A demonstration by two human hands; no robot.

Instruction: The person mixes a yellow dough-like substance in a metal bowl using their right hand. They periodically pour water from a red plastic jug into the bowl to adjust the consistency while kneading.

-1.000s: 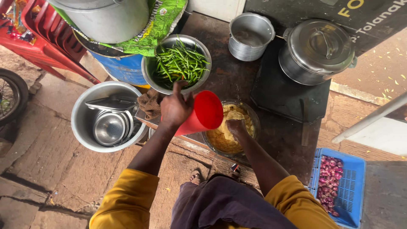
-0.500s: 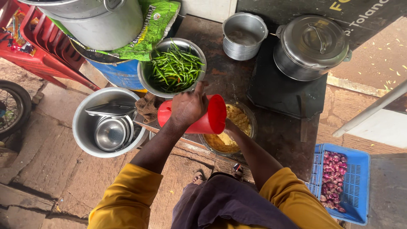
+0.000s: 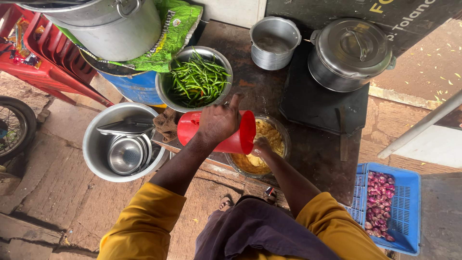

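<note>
We hold a red jug [image 3: 231,135] on its side in our left hand [image 3: 219,123], fingers wrapped round its body and the mouth tipped toward a metal bowl of yellow batter [image 3: 269,144] on the dark counter [image 3: 317,159]. Our right hand [image 3: 262,147] is down in that bowl, in the batter; the jug hides most of it, so we cannot tell whether its fingers are spread or closed.

To do this well, we judge it best to keep the jug's lip over the middle of the bowl and tilt it slowly, so that whatever comes out falls on the batter and not on the counter. The hand in the bowl should work under the stream while steadying the rim, since the bowl sits near the counter's edge.

Behind the jug, a steel bowl of green chillies [image 3: 197,79] sits at the counter's left end. A crumpled green printed bag [image 3: 168,36] lies under a large metal pot [image 3: 110,26] at the upper left. Along the top right runs a dark signboard [image 3: 394,14] with yellow and white lettering. A blue plastic crate [image 3: 406,192] of small red onions sits low on the right, well apart from the bowl.
</note>
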